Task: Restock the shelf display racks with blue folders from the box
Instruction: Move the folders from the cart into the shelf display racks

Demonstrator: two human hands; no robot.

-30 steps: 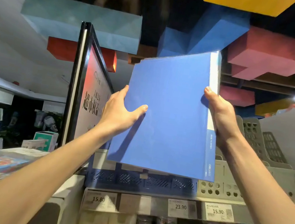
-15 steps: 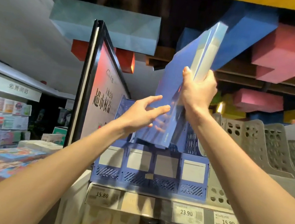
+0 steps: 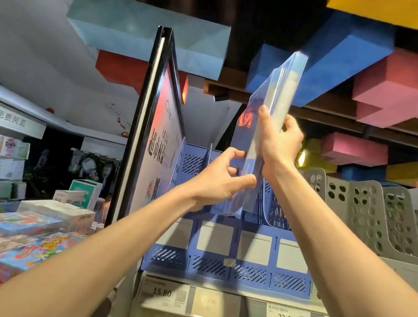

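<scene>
The folder (image 3: pixel 268 129) is turning edge-on now, no longer flat to the camera, and tipping down toward the blue rack (image 3: pixel 231 250). The right hand (image 3: pixel 278 142) is gripping its spine high up, fingers wrapped round. The left hand (image 3: pixel 219 179) is pinching the lower edge, steering. The bottom corner is dipping between the dividers, though which slot is hard to say. Slotting is looking close, not done.

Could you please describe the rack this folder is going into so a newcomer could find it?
Start at the tall black-framed sign at the shelf's left end. Directly to its right, above the 15.80 price tag, stands the blue rack. Unlike the grey racks with round holes further right, it is blue with slatted vents.
</scene>
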